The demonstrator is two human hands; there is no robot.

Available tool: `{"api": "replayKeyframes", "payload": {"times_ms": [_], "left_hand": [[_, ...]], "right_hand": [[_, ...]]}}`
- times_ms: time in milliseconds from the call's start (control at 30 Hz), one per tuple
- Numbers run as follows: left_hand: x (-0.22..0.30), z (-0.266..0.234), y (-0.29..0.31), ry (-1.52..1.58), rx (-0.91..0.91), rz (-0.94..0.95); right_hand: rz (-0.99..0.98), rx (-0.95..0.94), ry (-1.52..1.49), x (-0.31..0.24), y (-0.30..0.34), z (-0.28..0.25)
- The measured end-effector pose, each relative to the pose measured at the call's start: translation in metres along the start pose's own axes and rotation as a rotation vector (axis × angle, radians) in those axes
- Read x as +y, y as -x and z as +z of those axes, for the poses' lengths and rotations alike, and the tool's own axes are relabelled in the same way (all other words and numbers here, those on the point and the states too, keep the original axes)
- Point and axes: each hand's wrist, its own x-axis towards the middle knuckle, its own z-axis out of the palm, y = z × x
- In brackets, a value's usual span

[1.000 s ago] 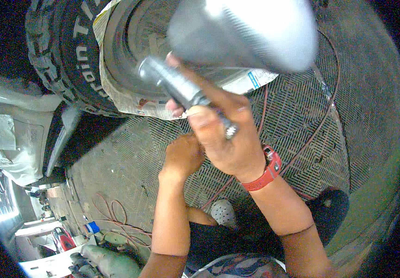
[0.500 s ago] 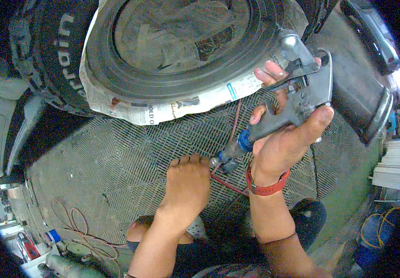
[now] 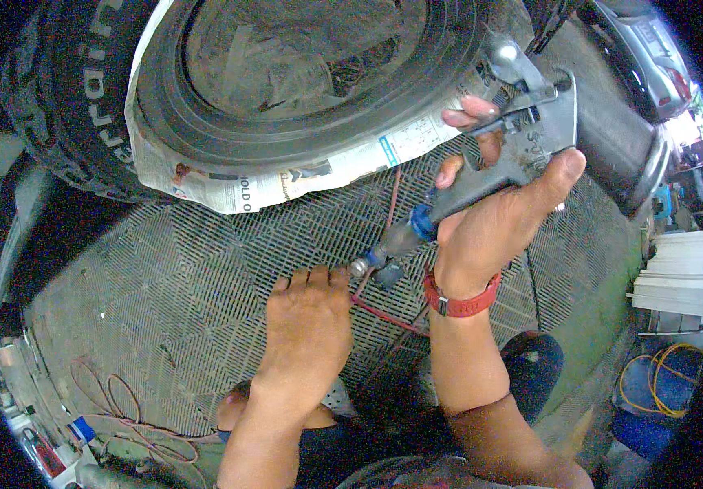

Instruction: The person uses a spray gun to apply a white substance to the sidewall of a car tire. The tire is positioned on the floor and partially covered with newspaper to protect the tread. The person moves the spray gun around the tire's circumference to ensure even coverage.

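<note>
We see the spray gun (image 3: 524, 148) lying across our right hand (image 3: 491, 224), fingers curled around its handle (image 3: 467, 196), and its long axis slopes down-left to the metal fitting (image 3: 359, 267), where our left hand (image 3: 310, 326) is nearer, but whether this one grips we cannot tell.

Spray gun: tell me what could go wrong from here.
The spray gun is tilted in the right hand, so anything in its cup might leak. The red hose passing close by the left hand could snag. The newspaper near the spray gun might get bumped.
</note>
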Motion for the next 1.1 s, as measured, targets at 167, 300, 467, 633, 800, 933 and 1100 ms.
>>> {"api": "replayKeyframes", "payload": {"times_ms": [167,300,467,633,800,933,1100], "left_hand": [[-0.004,0.002,0.002,0.002,-0.005,0.003],[-0.005,0.000,0.001,0.043,-0.010,-0.006],[-0.008,0.002,-0.002,0.020,-0.021,0.010],[-0.010,0.006,0.000,0.003,0.000,-0.019],[-0.016,0.006,0.007,0.000,-0.009,-0.010],[-0.016,-0.002,0.009,-0.027,-0.060,-0.008],[-0.018,0.003,0.009,-0.012,-0.028,0.002]], "right_hand": [[-0.027,0.155,0.092,0.023,-0.002,-0.019],[0.017,0.099,0.093,0.026,0.003,-0.019],[-0.050,-0.027,0.000,0.017,0.010,0.005],[0.017,-0.388,0.016,0.013,0.026,0.023],[0.062,-0.613,-0.027,0.013,0.038,0.040],[0.074,-0.553,-0.112,0.023,0.034,0.039],[-0.022,-0.337,-0.155,0.030,0.014,0.032]]}}
